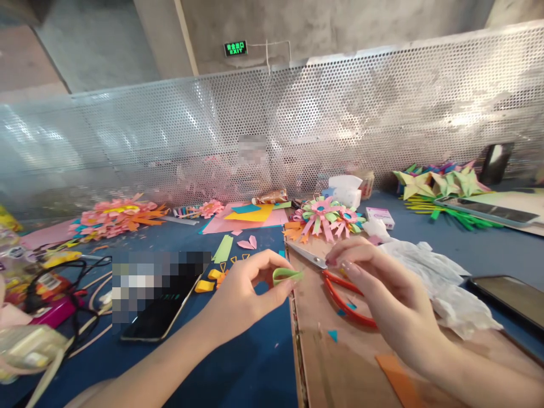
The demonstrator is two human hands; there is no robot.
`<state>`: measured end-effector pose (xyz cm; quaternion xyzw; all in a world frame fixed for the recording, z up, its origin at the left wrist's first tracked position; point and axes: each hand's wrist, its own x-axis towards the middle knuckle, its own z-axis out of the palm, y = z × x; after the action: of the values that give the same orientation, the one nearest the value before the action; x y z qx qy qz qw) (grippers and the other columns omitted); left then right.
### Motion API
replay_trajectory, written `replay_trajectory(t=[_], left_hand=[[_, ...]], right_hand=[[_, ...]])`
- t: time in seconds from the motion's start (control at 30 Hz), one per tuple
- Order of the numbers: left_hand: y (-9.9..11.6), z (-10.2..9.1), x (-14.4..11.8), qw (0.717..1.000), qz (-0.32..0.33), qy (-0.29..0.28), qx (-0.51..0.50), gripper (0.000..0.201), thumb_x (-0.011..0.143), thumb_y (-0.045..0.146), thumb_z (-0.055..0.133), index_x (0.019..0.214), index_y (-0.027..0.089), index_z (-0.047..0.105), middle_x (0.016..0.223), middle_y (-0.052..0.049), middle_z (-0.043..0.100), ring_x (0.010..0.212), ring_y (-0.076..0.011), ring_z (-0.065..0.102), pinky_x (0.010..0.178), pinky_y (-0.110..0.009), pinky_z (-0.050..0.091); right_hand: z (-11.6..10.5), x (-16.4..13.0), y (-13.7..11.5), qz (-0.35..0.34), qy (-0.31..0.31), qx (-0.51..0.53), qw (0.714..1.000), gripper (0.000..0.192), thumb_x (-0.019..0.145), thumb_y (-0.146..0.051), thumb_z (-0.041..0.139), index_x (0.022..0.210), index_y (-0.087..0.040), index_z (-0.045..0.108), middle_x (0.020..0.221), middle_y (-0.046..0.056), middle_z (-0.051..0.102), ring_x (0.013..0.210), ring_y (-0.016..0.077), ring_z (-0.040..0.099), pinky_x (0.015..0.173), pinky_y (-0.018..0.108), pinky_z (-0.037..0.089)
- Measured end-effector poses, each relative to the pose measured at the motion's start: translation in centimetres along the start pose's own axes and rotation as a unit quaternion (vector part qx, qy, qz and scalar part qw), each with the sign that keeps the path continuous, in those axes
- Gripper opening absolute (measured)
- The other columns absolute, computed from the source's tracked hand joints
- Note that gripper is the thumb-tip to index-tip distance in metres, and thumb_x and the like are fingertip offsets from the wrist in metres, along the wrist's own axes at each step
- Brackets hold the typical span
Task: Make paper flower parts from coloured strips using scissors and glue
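Note:
A strip of green paper, bent over into a small loop, is pinched between the thumb and fingers of my left hand. To its right, my right hand hovers over a pair of red-handled scissors with the fingertips drawn together; anything between them is too small to make out. The scissors lie on the brown board, blades pointing up and left. Small blue paper scraps are scattered by the handles. Beyond my left hand are yellow paper loops and a flat green strip.
Paper flowers and coloured sheets sit farther back. Crumpled white tissue and a phone are at right, a dark phone and tangled cables at left. Orange paper lies in front. A perforated metal screen stands behind.

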<state>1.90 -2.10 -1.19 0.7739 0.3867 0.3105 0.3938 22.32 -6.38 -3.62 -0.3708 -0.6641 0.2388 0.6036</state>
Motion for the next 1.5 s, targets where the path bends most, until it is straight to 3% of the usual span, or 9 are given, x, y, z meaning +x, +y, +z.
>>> replay_trajectory(t=[0.23, 0.43, 0.67, 0.83, 1.0, 1.13, 1.3, 1.4, 1.5], left_hand=[[-0.4, -0.1, 0.5, 1.0, -0.012, 0.01, 0.023, 0.017, 0.083, 0.037, 0.055, 0.087, 0.021, 0.058, 0.076, 0.0, 0.058, 0.073, -0.0152, 0.056, 0.069, -0.029, 0.048], [-0.5, -0.2, 0.6, 1.0, -0.012, 0.008, 0.023, 0.016, 0.083, 0.036, 0.055, 0.086, 0.02, 0.057, 0.076, 0.001, 0.058, 0.074, -0.0148, 0.056, 0.07, -0.029, 0.047], [-0.5, -0.3, 0.6, 1.0, -0.012, 0.007, 0.018, 0.015, 0.084, 0.035, 0.054, 0.087, 0.02, 0.056, 0.076, 0.001, 0.057, 0.074, -0.0144, 0.055, 0.071, -0.029, 0.046], [-0.4, -0.2, 0.6, 1.0, -0.008, 0.007, 0.021, 0.016, 0.084, 0.035, 0.053, 0.087, 0.019, 0.056, 0.077, 0.0, 0.058, 0.075, -0.015, 0.056, 0.071, -0.029, 0.046], [0.0, -0.2, 0.5, 1.0, -0.005, 0.001, 0.024, 0.014, 0.084, 0.033, 0.053, 0.086, 0.019, 0.056, 0.079, 0.0, 0.058, 0.076, -0.0149, 0.056, 0.072, -0.029, 0.046], [0.0, -0.2, 0.5, 1.0, -0.008, 0.001, 0.023, 0.013, 0.084, 0.032, 0.053, 0.087, 0.019, 0.056, 0.078, 0.001, 0.058, 0.075, -0.0147, 0.056, 0.071, -0.029, 0.046], [-0.3, -0.2, 0.5, 0.999, -0.01, 0.001, 0.034, 0.016, 0.083, 0.034, 0.054, 0.086, 0.019, 0.057, 0.078, 0.0, 0.059, 0.075, -0.0153, 0.057, 0.071, -0.03, 0.047], [-0.4, -0.2, 0.5, 0.999, -0.013, -0.002, 0.03, 0.016, 0.083, 0.035, 0.054, 0.088, 0.02, 0.057, 0.08, 0.0, 0.06, 0.076, -0.0155, 0.057, 0.072, -0.03, 0.047], [-0.4, -0.2, 0.5, 0.999, -0.014, -0.004, 0.029, 0.015, 0.084, 0.034, 0.054, 0.088, 0.02, 0.056, 0.08, 0.0, 0.06, 0.076, -0.0154, 0.058, 0.073, -0.03, 0.047]], right_hand=[[0.1, 0.5, 0.0, 0.004, 0.066, -0.016, 0.998, 0.015, 0.09, -0.027, 0.05, 0.091, -0.028, 0.064, 0.097, -0.002, 0.062, 0.092, 0.0115, 0.056, 0.082, 0.02, 0.044], [0.0, 0.8, 0.3, 0.104, 0.104, 0.016, 0.989, 0.015, 0.086, -0.035, 0.057, 0.089, -0.029, 0.069, 0.087, -0.001, 0.067, 0.085, 0.0111, 0.06, 0.075, 0.019, 0.049], [0.0, 1.0, 1.0, 0.188, 0.021, 0.189, 0.964, 0.018, 0.085, -0.037, 0.057, 0.091, -0.025, 0.068, 0.071, -0.001, 0.06, 0.058, 0.0087, 0.049, 0.051, 0.018, 0.041], [0.0, 1.4, 0.5, 0.161, -0.038, 0.023, 0.986, 0.021, 0.087, -0.04, 0.054, 0.088, -0.024, 0.068, 0.07, -0.001, 0.054, 0.065, 0.0116, 0.05, 0.063, 0.024, 0.041], [0.2, 1.4, 1.0, 0.092, -0.127, -0.136, 0.978, 0.027, 0.09, -0.039, 0.046, 0.098, -0.027, 0.069, 0.074, 0.001, 0.048, 0.07, 0.0155, 0.049, 0.068, 0.032, 0.044], [0.0, 1.4, 1.7, 0.051, -0.103, -0.162, 0.98, 0.021, 0.088, -0.034, 0.05, 0.089, -0.028, 0.07, 0.091, 0.005, 0.05, 0.09, 0.0201, 0.05, 0.081, 0.038, 0.043], [-0.4, 1.8, 1.7, 0.117, -0.08, -0.007, 0.99, 0.016, 0.085, -0.038, 0.057, 0.087, -0.03, 0.071, 0.122, 0.002, 0.052, 0.118, 0.0225, 0.042, 0.098, 0.04, 0.033], [-0.1, 1.8, 1.5, 0.212, -0.1, 0.176, 0.956, 0.019, 0.086, -0.039, 0.055, 0.086, -0.025, 0.067, 0.105, 0.004, 0.063, 0.1, 0.0187, 0.056, 0.084, 0.033, 0.043], [0.2, 1.8, 1.3, 0.231, -0.102, 0.205, 0.946, 0.025, 0.088, -0.041, 0.051, 0.079, -0.021, 0.062, 0.081, 0.002, 0.064, 0.076, 0.0139, 0.057, 0.067, 0.026, 0.043]])
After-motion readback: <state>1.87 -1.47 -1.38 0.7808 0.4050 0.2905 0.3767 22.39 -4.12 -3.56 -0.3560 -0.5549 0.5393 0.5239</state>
